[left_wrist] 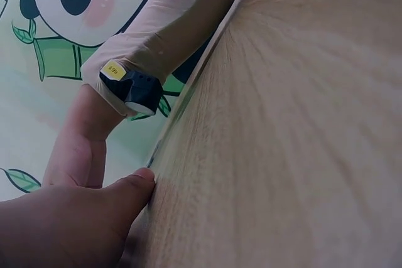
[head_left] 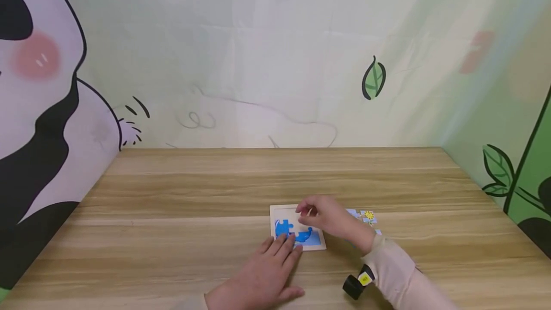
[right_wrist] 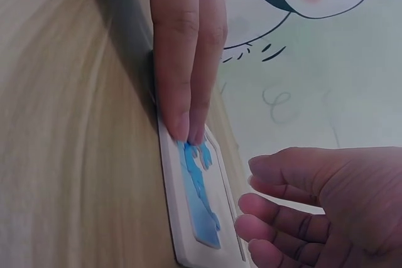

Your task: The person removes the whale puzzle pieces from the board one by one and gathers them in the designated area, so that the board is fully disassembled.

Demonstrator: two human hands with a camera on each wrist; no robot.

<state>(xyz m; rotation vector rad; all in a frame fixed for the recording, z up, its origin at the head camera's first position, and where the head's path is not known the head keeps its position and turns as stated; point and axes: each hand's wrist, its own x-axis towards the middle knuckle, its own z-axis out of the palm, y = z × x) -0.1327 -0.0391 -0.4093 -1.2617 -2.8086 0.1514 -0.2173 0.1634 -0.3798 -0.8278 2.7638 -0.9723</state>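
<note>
A shallow puzzle tray (head_left: pixel 272 212) with a pale rim lies on the table. Blue jigsaw pieces (head_left: pixel 282 227) fill its near and left parts, and bare board shows in the rest. My left hand (head_left: pixel 269 269) lies flat, its straight fingertips resting on the near-left pieces and rim. Over the tray's far-right side hovers my right hand (head_left: pixel 327 216), fingers loosely bent. In the right wrist view, the thumb and fingers of that right hand (right_wrist: pixel 339 192) stand apart with nothing visible between them. The left wrist view shows the left thumb against the wood.
Several loose jigsaw pieces (head_left: pixel 369 216), one with a yellow sun-like picture, lie right of the tray, partly hidden by the right forearm. A black wrist camera (head_left: pixel 355 285) is strapped at the right sleeve. The wooden table (head_left: pixel 172 195) meets a painted wall (head_left: pixel 280 71) behind.
</note>
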